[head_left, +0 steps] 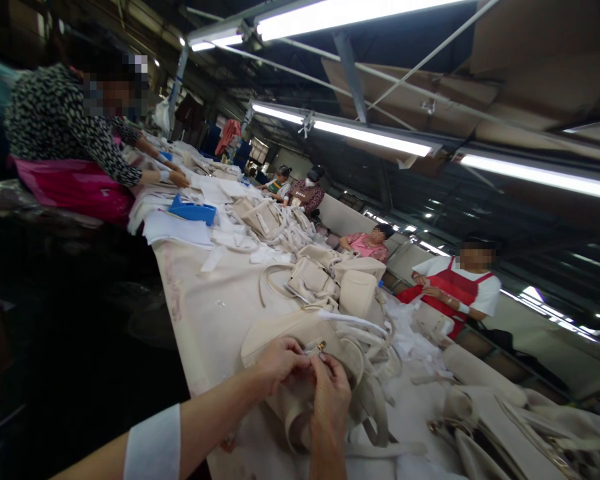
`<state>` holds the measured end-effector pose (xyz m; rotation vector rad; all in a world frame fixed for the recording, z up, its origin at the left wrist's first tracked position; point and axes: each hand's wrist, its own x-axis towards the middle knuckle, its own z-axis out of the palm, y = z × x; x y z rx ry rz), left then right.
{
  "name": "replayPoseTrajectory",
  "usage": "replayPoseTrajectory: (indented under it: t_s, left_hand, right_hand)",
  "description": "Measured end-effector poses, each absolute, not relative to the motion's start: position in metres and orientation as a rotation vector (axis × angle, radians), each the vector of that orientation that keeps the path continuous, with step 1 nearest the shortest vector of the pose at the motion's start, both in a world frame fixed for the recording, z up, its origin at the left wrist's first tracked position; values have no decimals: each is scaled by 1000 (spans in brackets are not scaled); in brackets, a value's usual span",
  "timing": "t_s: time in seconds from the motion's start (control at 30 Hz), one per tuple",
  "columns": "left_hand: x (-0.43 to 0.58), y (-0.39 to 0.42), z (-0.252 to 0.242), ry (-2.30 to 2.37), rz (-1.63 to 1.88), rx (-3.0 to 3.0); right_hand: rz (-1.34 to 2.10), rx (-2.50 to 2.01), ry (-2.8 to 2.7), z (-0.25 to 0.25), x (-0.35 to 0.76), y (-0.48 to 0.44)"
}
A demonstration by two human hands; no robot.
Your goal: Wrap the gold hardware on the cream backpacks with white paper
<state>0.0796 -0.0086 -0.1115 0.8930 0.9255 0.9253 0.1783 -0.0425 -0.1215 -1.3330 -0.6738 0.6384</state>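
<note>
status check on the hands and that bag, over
Left hand and right hand both pinching cream bag at gold fitting. Other bags heaped close behind it.

Both forearms are cut off by the bottom edge. The left hand [279, 363] and right hand [331, 393] hide the opening of the cream bag [267, 337]. The gold fitting [321, 346] at the fingers is too small to identify. The bags [485, 413] lower right run out of frame. The area left of the worktop [205, 313] is too dark to read.
</note>
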Motion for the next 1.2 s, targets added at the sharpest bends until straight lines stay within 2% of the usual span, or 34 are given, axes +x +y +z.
replayPoseTrajectory:
  t_s: [0.3,0.7,0.9,1.2]
  left_hand:
    - [100,-9,-115,929,1096,909]
    - [83,-18,-107,961,949,927]
    - [74,-26,-108,826,910,904]
    - [80,-23,-117,691,1098,873]
  right_hand:
    - [808,-1288,-558,-123,192,-37]
    - [716,-1311,-622,-118,192,-32]
    - [697,-1284,-643,-112,183,-40]
    - [736,-1244,-501,-111,173,-38]
